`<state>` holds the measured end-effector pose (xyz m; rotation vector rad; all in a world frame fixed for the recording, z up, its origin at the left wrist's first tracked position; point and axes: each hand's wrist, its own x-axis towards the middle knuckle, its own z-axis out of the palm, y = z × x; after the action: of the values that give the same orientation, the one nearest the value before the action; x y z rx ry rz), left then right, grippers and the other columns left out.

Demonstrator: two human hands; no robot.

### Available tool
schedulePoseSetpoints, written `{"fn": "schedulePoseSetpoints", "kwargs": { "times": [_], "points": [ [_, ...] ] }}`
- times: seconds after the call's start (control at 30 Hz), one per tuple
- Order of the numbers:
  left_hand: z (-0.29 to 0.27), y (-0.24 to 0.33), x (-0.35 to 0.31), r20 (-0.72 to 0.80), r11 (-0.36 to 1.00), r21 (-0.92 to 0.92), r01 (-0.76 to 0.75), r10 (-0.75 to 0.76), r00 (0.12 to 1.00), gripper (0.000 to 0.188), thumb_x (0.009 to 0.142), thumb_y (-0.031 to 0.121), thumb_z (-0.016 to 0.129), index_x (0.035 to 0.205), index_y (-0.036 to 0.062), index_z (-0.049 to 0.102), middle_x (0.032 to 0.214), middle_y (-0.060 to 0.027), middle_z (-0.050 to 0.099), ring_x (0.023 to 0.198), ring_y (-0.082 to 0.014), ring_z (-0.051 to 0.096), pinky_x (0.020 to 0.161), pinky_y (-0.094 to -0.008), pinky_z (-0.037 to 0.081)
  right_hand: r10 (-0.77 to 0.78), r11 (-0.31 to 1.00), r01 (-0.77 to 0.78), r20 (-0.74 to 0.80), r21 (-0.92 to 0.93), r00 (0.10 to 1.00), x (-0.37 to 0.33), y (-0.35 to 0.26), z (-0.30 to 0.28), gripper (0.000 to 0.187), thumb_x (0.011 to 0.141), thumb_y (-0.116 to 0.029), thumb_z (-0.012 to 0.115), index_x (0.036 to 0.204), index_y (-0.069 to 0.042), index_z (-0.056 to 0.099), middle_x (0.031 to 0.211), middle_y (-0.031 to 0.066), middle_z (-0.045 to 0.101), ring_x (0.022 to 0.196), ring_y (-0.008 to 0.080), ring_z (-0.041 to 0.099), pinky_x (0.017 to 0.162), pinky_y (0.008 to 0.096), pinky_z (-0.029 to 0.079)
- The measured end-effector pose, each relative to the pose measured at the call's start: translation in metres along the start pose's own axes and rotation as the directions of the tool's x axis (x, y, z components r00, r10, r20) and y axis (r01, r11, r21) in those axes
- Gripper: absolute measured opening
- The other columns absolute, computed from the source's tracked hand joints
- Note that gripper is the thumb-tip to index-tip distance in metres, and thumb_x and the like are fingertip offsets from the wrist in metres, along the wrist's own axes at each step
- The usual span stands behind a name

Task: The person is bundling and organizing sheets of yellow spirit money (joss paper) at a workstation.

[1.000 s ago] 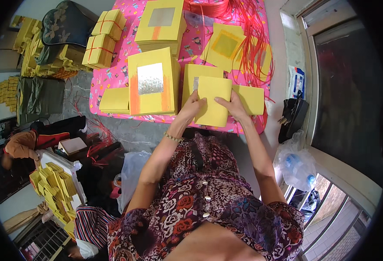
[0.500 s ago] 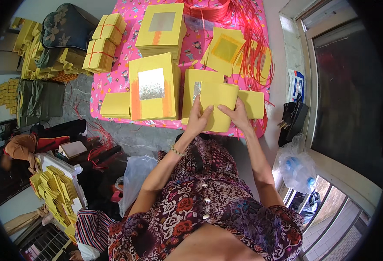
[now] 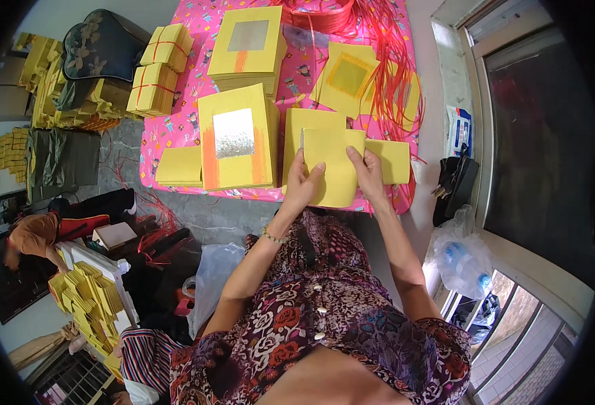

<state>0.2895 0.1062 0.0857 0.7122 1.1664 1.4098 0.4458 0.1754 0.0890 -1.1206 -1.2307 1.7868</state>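
Observation:
Both hands grip a bent sheet or thin bundle of yellow paper [image 3: 336, 165] at the table's front edge; how many layers it has I cannot tell. My left hand [image 3: 302, 183] pinches its left side, thumb lying on top. On the opposite side my right hand [image 3: 368, 173] clasps it, thumb on the face near the upper right corner. Beneath and behind it lies yellow paper [image 3: 314, 119] with a silver patch mostly hidden. Just left stands a tall stack of yellow paper [image 3: 237, 172] topped by a silver square with orange streaks. More yellow paper [image 3: 393, 162] lies beside my right hand.
The pink patterned tablecloth [image 3: 176, 135] carries another tall stack [image 3: 247, 61], tied bundles [image 3: 154, 88] and loose sheets [image 3: 345, 74]. Red plastic strips [image 3: 392, 81] hang across the right side. A window frame [image 3: 476, 101] borders the right; another person [image 3: 37, 233] is at lower left.
The yellow paper in my hands has shifted slightly left. My right hand has moved up along its right side, and its thumb now points upward.

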Motion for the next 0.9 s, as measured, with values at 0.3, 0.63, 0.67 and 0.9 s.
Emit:
{"fn": "schedulePoseSetpoints", "kwargs": {
  "times": [0.3, 0.63, 0.67, 0.9],
  "points": [
    [-0.009, 0.009, 0.001, 0.017, 0.97, -0.089, 0.228, -0.227, 0.974, 0.044, 0.094, -0.001, 0.053, 0.136, -0.0013, 0.041, 0.13, -0.0112, 0.055, 0.119, -0.0182, 0.052, 0.101, -0.0312, 0.041, -0.106, 0.994, 0.099, -0.178, -0.051, 0.978, 0.011, 0.011, 0.003, 0.028, 0.099, -0.024, 0.057, 0.086, 0.0, 0.065, 0.071, -0.0047, 0.06, 0.061, 0.0014, 0.05, 0.054, 0.021, 0.042],
    [-0.025, 0.005, 0.004, 0.115, 0.89, -0.106, 0.443, -0.431, 0.895, 0.043, 0.095, 0.003, 0.053, 0.136, -0.002, 0.041, 0.127, -0.0119, 0.058, 0.114, -0.0183, 0.057, 0.097, -0.0307, 0.046, -0.177, 0.965, 0.127, -0.212, -0.229, 0.961, 0.009, 0.034, -0.012, 0.029, 0.097, -0.027, 0.059, 0.082, -0.003, 0.063, 0.062, -0.0049, 0.054, 0.048, 0.0021, 0.044, 0.042, 0.0215, 0.034],
    [-0.026, 0.006, 0.004, 0.113, 0.884, -0.098, 0.458, -0.447, 0.887, 0.041, 0.095, 0.003, 0.054, 0.135, -0.0026, 0.043, 0.125, -0.0122, 0.059, 0.114, -0.019, 0.058, 0.097, -0.0311, 0.047, -0.097, 0.983, 0.062, -0.202, -0.171, 0.975, 0.006, 0.035, -0.013, 0.029, 0.097, -0.027, 0.06, 0.083, -0.002, 0.064, 0.063, -0.0043, 0.056, 0.047, 0.0024, 0.045, 0.041, 0.0212, 0.034],
    [-0.034, 0.001, 0.013, 0.123, 0.834, -0.126, 0.537, -0.525, 0.843, 0.032, 0.096, 0.0, 0.051, 0.128, -0.0031, 0.049, 0.12, -0.0139, 0.062, 0.107, -0.0203, 0.062, 0.091, -0.0322, 0.051, 0.228, 0.936, -0.222, -0.012, -0.274, 0.974, -0.014, 0.036, -0.022, 0.032, 0.094, -0.031, 0.063, 0.095, 0.0, 0.069, 0.07, -0.0003, 0.064, 0.051, 0.0033, 0.053, 0.042, 0.0198, 0.037]
  ]
}}
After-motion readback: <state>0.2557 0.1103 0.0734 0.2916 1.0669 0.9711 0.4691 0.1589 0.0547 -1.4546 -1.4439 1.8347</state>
